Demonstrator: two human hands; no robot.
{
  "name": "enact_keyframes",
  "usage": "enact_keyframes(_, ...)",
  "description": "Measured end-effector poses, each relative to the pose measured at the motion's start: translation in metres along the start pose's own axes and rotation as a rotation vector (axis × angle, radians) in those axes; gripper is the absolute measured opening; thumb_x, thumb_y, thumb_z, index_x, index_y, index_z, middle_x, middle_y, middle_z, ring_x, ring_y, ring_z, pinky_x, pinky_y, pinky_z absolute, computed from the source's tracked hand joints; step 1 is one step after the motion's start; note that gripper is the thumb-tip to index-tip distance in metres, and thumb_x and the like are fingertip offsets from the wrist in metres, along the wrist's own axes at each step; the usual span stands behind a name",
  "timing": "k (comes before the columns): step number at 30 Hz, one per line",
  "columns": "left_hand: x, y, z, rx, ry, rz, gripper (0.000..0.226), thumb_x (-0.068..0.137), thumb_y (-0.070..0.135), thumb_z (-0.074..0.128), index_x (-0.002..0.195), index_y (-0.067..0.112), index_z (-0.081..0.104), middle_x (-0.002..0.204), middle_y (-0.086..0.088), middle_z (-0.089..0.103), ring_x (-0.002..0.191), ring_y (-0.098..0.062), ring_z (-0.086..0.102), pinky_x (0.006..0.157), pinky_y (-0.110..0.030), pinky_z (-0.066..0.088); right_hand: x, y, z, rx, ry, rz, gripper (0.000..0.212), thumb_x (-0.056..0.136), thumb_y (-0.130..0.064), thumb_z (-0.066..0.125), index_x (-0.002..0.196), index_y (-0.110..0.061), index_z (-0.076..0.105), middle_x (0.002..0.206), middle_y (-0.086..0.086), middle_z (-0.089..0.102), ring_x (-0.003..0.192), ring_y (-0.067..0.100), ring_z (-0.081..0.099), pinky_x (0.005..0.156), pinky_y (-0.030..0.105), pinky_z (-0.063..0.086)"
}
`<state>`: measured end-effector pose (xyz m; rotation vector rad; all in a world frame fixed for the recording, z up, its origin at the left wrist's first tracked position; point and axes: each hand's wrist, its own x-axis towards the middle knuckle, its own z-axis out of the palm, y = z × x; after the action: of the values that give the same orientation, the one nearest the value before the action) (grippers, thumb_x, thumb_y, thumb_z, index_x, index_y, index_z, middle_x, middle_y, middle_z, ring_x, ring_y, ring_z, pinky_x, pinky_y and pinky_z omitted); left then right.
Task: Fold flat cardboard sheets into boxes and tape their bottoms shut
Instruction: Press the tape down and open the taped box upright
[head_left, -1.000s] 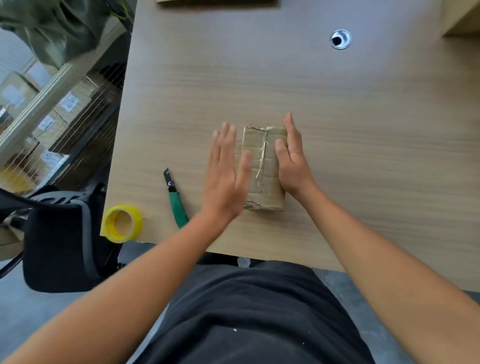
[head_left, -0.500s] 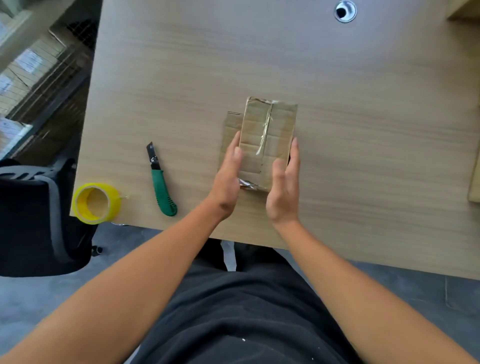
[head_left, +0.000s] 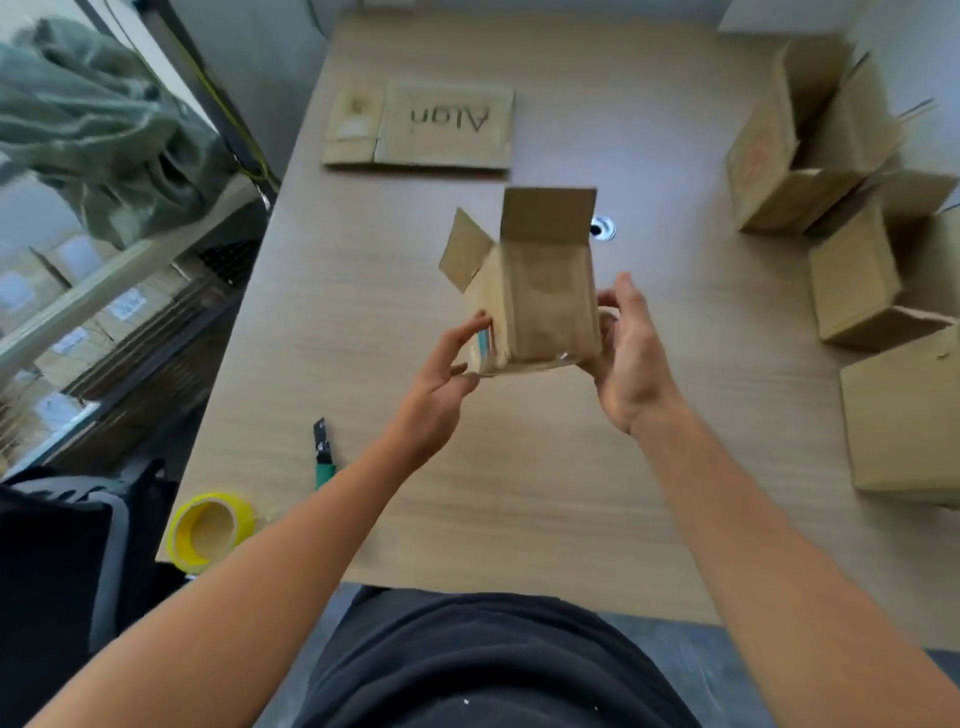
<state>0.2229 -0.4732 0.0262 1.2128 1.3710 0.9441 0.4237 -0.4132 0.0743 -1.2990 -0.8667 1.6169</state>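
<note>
Far left, off the table: a green cloth bundle (head_left: 104, 130) above shelving (head_left: 78, 332) stacked with labelled cartons. Below that, a black chair (head_left: 57, 571).

Near left corner of the table (head_left: 519, 493): yellow tape roll (head_left: 210, 530), lying flat at the edge. Just right of it is the utility knife (head_left: 323, 457), green handle toward me and dark blade end pointing away. My left forearm hides the handle's lower part.

Far side, left of centre: a flat cardboard sheet (head_left: 431, 127) lies on the table, its printed word upside down from where I sit.

Centre: my left hand (head_left: 441, 384) grasps the box (head_left: 540, 306) at its lower left corner, fingertips on the side panel and thumb underneath. The box is up in the air above the middle of the table, not touching it, with its open end pointing away from me. One flap stands straight up at the far edge and another splays out to the left. The face toward me looks glossy, like tape, though motion blur keeps me from being sure.

A round cable hole (head_left: 602, 228) in the tabletop shows just past the box's right flap.

My right hand (head_left: 628, 358) grasps the box's lower right side, fingers curled round the panel, palm turned inward.

Right edge: three assembled boxes (head_left: 857, 280) stand in a loose row on the table. The farthest has its flaps open, and the nearest is cut off by the frame.
</note>
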Motion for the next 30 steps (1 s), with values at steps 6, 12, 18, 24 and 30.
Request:
enact_keyframes(6, 0.002, 0.007, 0.012, -0.273, 0.021, -0.227, 0.060, 0.096, 0.058, 0.036, 0.140, 0.020, 0.048, 0.139, 0.000, 0.060, 0.130, -0.018, 0.056, 0.107, -0.042, 0.044, -0.014, 0.015, 0.002, -0.212, -0.044, 0.110, 0.066, 0.068, -0.080, 0.051, 0.113, -0.032, 0.045, 0.122, -0.006, 0.062, 0.114, 0.013, 0.058, 0.088, 0.039, 0.038)
enact_keyframes(12, -0.019, -0.013, 0.032, -0.350, 0.179, -0.458, 0.076, 0.087, 0.079, 0.044, 0.149, 0.034, 0.040, 0.137, 0.004, 0.056, 0.120, -0.019, 0.057, 0.102, -0.042, 0.049, -0.032, 0.054, -0.022, -0.258, -0.092, 0.344, 0.085, 0.066, -0.091, 0.045, 0.115, -0.023, 0.051, 0.128, 0.002, 0.061, 0.120, 0.020, 0.056, 0.104, 0.051, 0.040)
enact_keyframes(18, -0.037, -0.031, 0.039, -0.273, 0.219, -0.514, 0.024, 0.099, 0.038, 0.060, 0.120, 0.036, 0.049, 0.123, 0.003, 0.064, 0.104, -0.012, 0.064, 0.092, -0.039, 0.056, -0.045, 0.066, -0.020, -0.676, -0.071, 0.245, 0.093, 0.079, -0.061, 0.074, 0.147, -0.033, 0.017, 0.117, -0.008, 0.053, 0.107, 0.016, 0.058, 0.095, 0.038, 0.050)
enact_keyframes(24, -0.040, -0.050, 0.032, 0.729, 0.375, 0.111, 0.087, 0.080, 0.032, 0.079, 0.150, 0.025, 0.027, 0.160, -0.008, 0.016, 0.148, -0.027, 0.023, 0.115, -0.040, 0.031, -0.040, 0.079, -0.017, -0.682, 0.034, 0.161, 0.058, 0.086, -0.048, 0.050, 0.141, -0.033, 0.037, 0.112, -0.001, 0.063, 0.101, 0.024, 0.064, 0.092, 0.051, 0.055)
enact_keyframes(30, -0.032, -0.040, 0.009, 1.015, -0.012, 0.074, 0.081, 0.083, 0.077, 0.054, 0.152, 0.040, 0.035, 0.167, 0.002, 0.004, 0.154, -0.025, 0.011, 0.120, -0.049, 0.025, -0.042, 0.099, -0.062, -0.568, 0.090, 0.120, 0.070, 0.101, -0.028, 0.055, 0.154, -0.036, 0.010, 0.149, 0.005, 0.035, 0.128, 0.016, 0.043, 0.106, 0.037, 0.041)
